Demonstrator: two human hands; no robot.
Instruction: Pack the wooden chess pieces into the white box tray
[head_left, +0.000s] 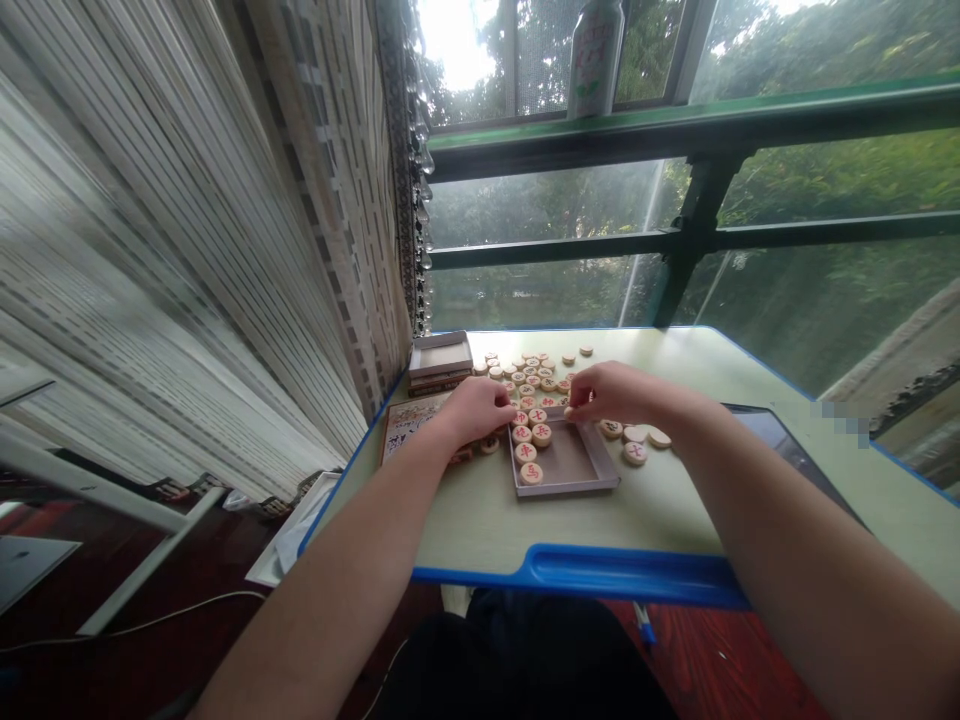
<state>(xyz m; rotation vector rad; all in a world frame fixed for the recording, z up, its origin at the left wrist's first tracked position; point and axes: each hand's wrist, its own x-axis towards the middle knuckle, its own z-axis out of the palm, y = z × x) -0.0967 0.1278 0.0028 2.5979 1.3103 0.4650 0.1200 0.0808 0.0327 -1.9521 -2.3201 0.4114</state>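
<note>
at the centre of the frame, a shallow grey tray (574,475) lies on the pale table (465,525), with round wooden pieces marked in red (531,474) grouped along its left side, at least six of them, one column reaching down to the near left corner; the bare floor of the tray shows across its right part. toward the upper left of the table, a second shallow box (441,352) sits on top of a brown stack (435,383), its pale inner floor showing, and below it lies a flat printed box (405,425), partly behind the person's left forearm. the left hand (480,408) comes in from the lower left, palm down, fingers bent together at the tray's far left corner, and whether it grips a piece cannot be told. the right hand (606,390) reaches in from the lower right with the wrist bent inward, thumb and fingertips nearly closed on a pale disc (571,412) over the tray's far edge. beyond the tray are more loose pieces (548,384), and a smaller group (634,454) lies just right of it, near a dark flat panel (780,445)
</note>
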